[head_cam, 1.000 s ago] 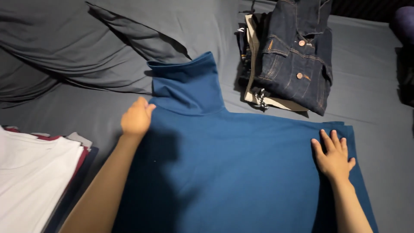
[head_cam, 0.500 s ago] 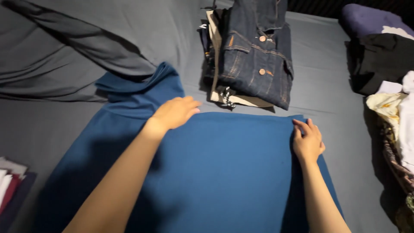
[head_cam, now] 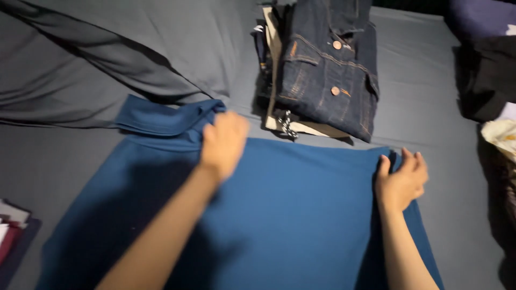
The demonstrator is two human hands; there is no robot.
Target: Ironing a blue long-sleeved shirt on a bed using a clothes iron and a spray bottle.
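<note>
On grey bedsheet (head_cam: 80,161): blue garment (head_cam: 290,215) spread flat, collar pointing far-left, long axis toward viewer. Left hand (head_cam: 223,142) gripping fabric at collar base; right hand (head_cam: 402,180) pinching garment's far-right corner. Beyond garment: folded denim jacket (head_cam: 328,70) atop clothes stack, just clear. Garment's near edge cut off; folded pile (head_cam: 11,231) left, mostly out of frame.

The left hand (head_cam: 223,142) moved from the blue garment (head_cam: 290,215) body up to its collar (head_cam: 166,119) and now closes on it; the right hand (head_cam: 402,180) fingers curled around the corner.
</note>
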